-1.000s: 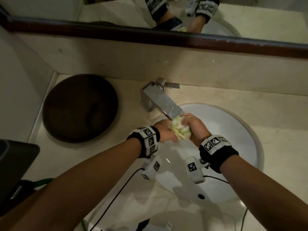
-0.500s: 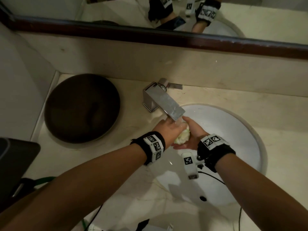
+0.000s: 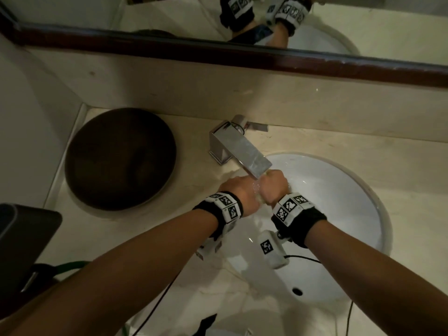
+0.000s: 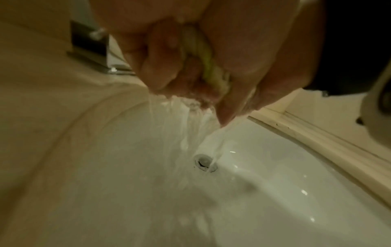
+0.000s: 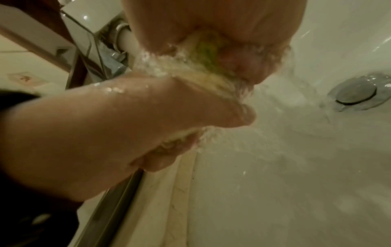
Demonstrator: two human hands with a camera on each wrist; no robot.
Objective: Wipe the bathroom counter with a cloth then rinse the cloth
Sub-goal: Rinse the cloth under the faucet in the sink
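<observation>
A pale yellow-green cloth [image 4: 208, 66] is bunched tight between both hands over the white sink [image 3: 344, 190], just under the spout of the chrome faucet [image 3: 240, 147]. My left hand [image 3: 238, 189] grips one end and my right hand [image 3: 274, 186] grips the other, fists pressed together. In the head view the cloth [image 3: 260, 198] shows only as a sliver between them. Water runs over the cloth [image 5: 208, 50] and streams down toward the drain [image 4: 205, 163]. The beige marble counter [image 3: 116, 229] surrounds the sink.
A dark round wooden tray [image 3: 120, 158] lies on the counter left of the faucet. A dark object [image 3: 21, 241] sits at the near left edge. A mirror with a dark red frame [image 3: 242, 54] runs along the back wall.
The hands have closed tighter on the cloth and shifted right, further under the spout. The cloth, plainly visible a second ago, is now almost hidden inside the fists.
</observation>
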